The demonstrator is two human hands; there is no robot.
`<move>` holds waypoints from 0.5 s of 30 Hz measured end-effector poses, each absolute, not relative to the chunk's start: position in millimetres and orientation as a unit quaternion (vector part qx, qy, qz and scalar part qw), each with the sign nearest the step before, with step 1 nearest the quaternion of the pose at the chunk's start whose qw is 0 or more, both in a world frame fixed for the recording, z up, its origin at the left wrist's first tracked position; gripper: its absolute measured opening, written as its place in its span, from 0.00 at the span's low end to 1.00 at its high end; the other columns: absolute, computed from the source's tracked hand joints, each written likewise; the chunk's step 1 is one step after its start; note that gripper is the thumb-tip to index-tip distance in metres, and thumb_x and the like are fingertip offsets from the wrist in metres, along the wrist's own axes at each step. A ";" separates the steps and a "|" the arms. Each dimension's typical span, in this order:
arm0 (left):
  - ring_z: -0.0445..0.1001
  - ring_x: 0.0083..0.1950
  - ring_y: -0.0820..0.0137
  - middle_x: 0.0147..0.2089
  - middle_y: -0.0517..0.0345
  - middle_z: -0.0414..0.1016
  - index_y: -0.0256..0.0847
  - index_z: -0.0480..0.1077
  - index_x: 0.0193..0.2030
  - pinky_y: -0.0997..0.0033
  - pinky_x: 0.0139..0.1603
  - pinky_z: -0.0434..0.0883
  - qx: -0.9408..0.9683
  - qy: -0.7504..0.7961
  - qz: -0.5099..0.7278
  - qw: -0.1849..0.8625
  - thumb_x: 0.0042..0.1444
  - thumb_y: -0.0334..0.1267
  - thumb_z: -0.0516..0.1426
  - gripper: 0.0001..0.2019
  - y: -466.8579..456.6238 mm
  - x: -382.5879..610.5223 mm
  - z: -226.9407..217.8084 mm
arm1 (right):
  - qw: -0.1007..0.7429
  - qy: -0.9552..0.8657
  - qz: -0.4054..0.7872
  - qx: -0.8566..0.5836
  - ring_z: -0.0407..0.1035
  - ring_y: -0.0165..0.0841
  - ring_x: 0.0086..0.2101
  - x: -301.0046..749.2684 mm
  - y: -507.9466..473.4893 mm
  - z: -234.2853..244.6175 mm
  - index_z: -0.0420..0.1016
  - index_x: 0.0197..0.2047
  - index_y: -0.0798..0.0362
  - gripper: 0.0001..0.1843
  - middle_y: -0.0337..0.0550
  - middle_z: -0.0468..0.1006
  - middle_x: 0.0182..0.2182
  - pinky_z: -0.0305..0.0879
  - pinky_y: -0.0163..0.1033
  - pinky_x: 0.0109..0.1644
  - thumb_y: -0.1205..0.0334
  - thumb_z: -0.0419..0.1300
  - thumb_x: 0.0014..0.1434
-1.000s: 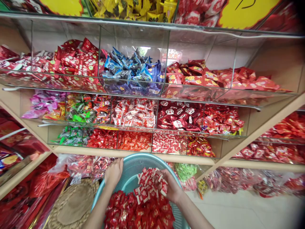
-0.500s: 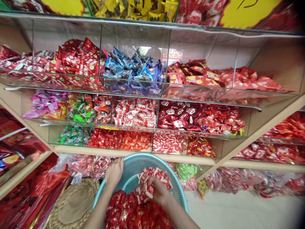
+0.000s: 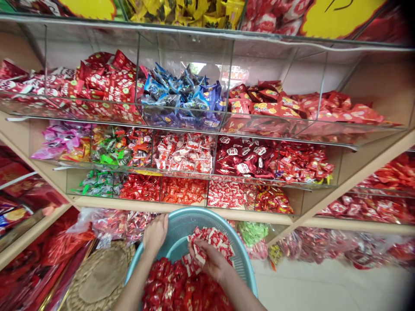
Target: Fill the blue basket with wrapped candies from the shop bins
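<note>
Several red-and-white packets (image 3: 218,236) lie in the teal basket (image 3: 194,211) beyond glossy red sweets (image 3: 181,288), my right hand (image 3: 210,260) curled around a few, my left hand (image 3: 156,235) clasping the left rim; from afar I expect them light and slippery, best scooped or pinched mid-wrapper.

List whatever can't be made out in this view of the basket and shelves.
All in the head view:
- Near side of the teal basket: cut off by the bottom edge.
- How many red-and-white candies the right hand has: the hand itself hides them.
- Small lettering on the dark red candies: too small and blurred.
- Upper right yellow sign: cut off by the top edge.
</note>
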State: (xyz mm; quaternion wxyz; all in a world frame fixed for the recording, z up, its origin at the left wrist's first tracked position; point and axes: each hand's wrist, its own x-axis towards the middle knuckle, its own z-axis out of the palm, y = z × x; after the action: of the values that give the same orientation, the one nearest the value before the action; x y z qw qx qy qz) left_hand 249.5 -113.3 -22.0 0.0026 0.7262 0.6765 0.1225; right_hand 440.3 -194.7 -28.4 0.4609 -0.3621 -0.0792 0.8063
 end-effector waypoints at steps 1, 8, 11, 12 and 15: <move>0.75 0.38 0.65 0.39 0.52 0.76 0.41 0.67 0.41 0.68 0.36 0.66 0.725 0.678 0.123 0.005 0.62 0.46 0.34 0.24 -113.6 249.7 -21.3 | 0.457 -0.035 0.809 -0.367 0.73 0.26 0.30 440.0 -194.2 -27.3 0.68 0.29 0.54 0.05 0.39 0.77 0.26 0.69 0.28 0.34 0.70 0.61 0.48; 0.75 0.38 0.66 0.41 0.50 0.75 0.41 0.68 0.43 0.69 0.36 0.66 0.717 0.687 0.115 0.015 0.62 0.46 0.33 0.25 -114.2 250.1 -20.2 | 0.473 -0.102 0.780 -0.397 0.66 0.21 0.20 439.3 -200.0 -18.5 0.70 0.30 0.55 0.08 0.38 0.75 0.24 0.60 0.24 0.21 0.64 0.65 0.47; 0.74 0.38 0.66 0.41 0.50 0.75 0.41 0.68 0.43 0.69 0.37 0.66 0.720 0.684 0.116 0.015 0.62 0.46 0.33 0.25 -113.7 250.0 -20.3 | 0.506 -0.245 0.691 -0.455 0.64 0.25 0.20 452.5 -200.5 -20.1 0.71 0.31 0.52 0.11 0.35 0.73 0.23 0.59 0.29 0.21 0.57 0.66 0.45; 0.74 0.38 0.66 0.41 0.50 0.75 0.41 0.68 0.43 0.69 0.37 0.65 0.721 0.683 0.116 0.016 0.62 0.46 0.33 0.25 -113.6 250.0 -20.3 | 0.520 -0.285 0.648 -0.477 0.65 0.27 0.22 459.8 -199.2 -20.7 0.72 0.30 0.51 0.11 0.35 0.73 0.24 0.61 0.30 0.23 0.57 0.66 0.44; 0.74 0.39 0.66 0.41 0.50 0.75 0.40 0.68 0.42 0.70 0.37 0.65 0.720 0.683 0.118 0.018 0.62 0.46 0.34 0.24 -113.3 250.0 -20.3 | 0.557 -0.377 0.505 -0.541 0.68 0.33 0.31 485.6 -193.1 -21.5 0.73 0.28 0.50 0.08 0.39 0.74 0.28 0.64 0.34 0.32 0.61 0.67 0.42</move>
State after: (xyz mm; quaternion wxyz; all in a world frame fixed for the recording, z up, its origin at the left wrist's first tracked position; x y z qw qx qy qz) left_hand 250.0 -113.3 -20.3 0.0181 0.7205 0.6832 0.1175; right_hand 485.6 -193.1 -21.5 0.5570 -0.5411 -0.3767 0.5050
